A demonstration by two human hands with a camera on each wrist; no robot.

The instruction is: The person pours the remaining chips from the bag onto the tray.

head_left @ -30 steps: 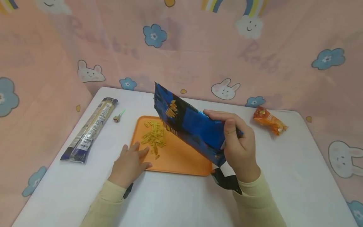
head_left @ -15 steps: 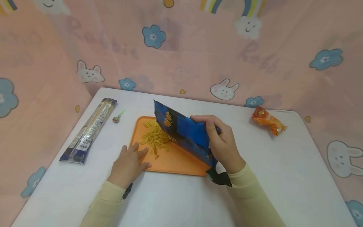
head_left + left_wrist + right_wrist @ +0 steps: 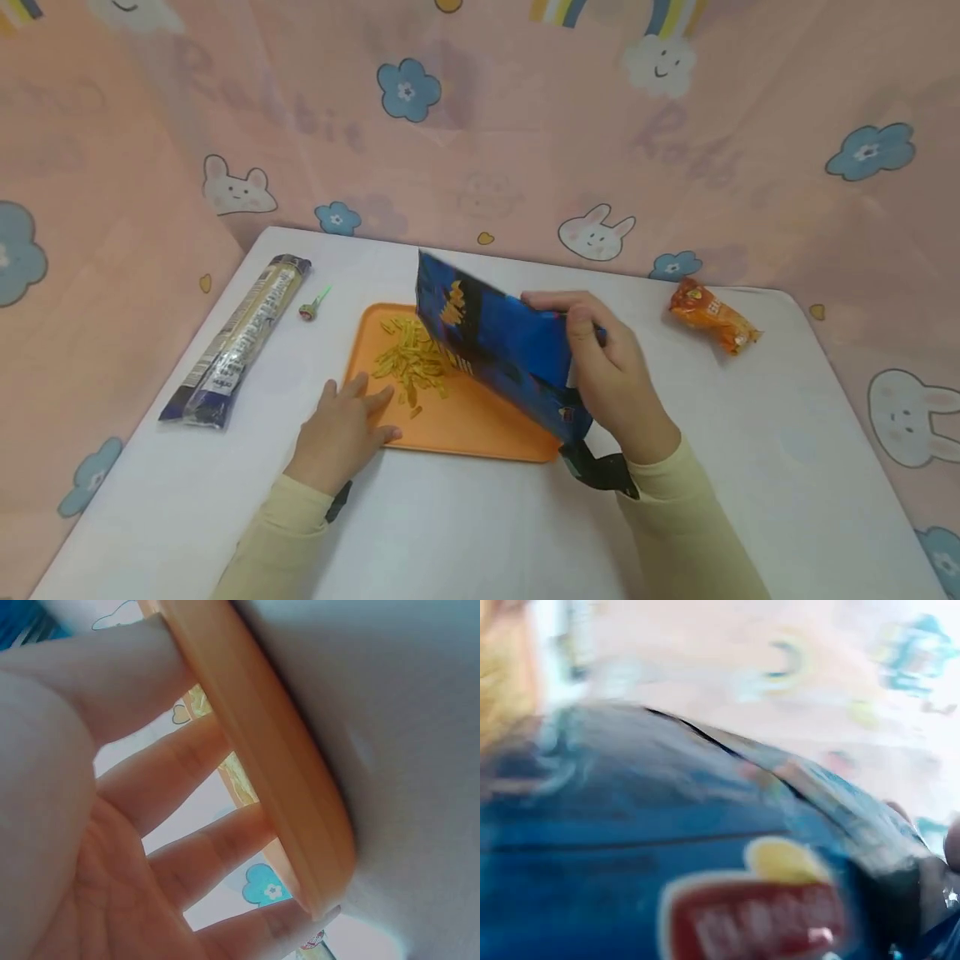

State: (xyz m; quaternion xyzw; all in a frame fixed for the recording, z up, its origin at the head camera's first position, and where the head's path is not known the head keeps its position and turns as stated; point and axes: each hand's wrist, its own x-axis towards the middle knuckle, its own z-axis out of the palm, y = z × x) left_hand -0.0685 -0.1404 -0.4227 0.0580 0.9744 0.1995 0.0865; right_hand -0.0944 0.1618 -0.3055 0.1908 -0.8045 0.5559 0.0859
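My right hand grips a blue and black snack bag by its right end, thumb on the near face. The bag is tilted, its left end low over an orange tray. Yellow stick-shaped snacks lie heaped on the tray's left half, partly hidden behind the bag. My left hand lies spread at the tray's front left corner, fingers straight and touching its edge. In the left wrist view the fingers reach over the tray's rim. The right wrist view shows the bag's blurred printed side.
Left of the tray lie two long silver and purple packets side by side. A small lollipop with a green stick rests between them and the tray. An orange wrapped package lies at the back right of the white table.
The right hand with the bag dropped lower and left, then shifted slightly back right and up. The snack heap looks a little wider on its right side. The left hand stays in place.
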